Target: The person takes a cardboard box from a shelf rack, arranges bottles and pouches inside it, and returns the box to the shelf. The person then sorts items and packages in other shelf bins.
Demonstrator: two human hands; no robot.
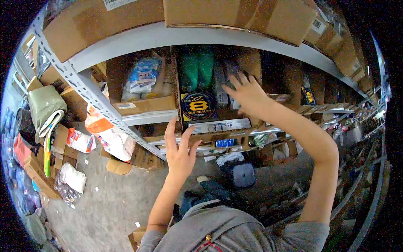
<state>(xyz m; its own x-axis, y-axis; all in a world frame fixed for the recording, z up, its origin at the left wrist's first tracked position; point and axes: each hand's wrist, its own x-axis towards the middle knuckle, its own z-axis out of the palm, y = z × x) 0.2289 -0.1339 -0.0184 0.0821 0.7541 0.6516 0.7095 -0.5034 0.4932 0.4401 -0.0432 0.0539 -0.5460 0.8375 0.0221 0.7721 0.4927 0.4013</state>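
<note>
My right hand (pixel 248 95) reaches into an open cardboard box (pixel 254 59) on the shelf. Its fingers are spread over clear plastic-wrapped packets (pixel 221 86); whether they touch, I cannot tell. Left of these packets lies a black and yellow "X8 Sea Beauty 100m" package (pixel 199 107), with green items (pixel 197 69) behind it. A white printed strip (pixel 220 125) runs along the box's front. My left hand (pixel 179 151) is near the box's front left corner, fingers apart and nothing in them.
A neighbouring box (pixel 145 105) on the left holds a blue and white packet (pixel 145 75). Cardboard boxes (pixel 239 14) line the shelf above. White and orange sacks (pixel 111 134) stand by the metal upright (pixel 84 92). A dark stool (pixel 244 175) is below the shelf.
</note>
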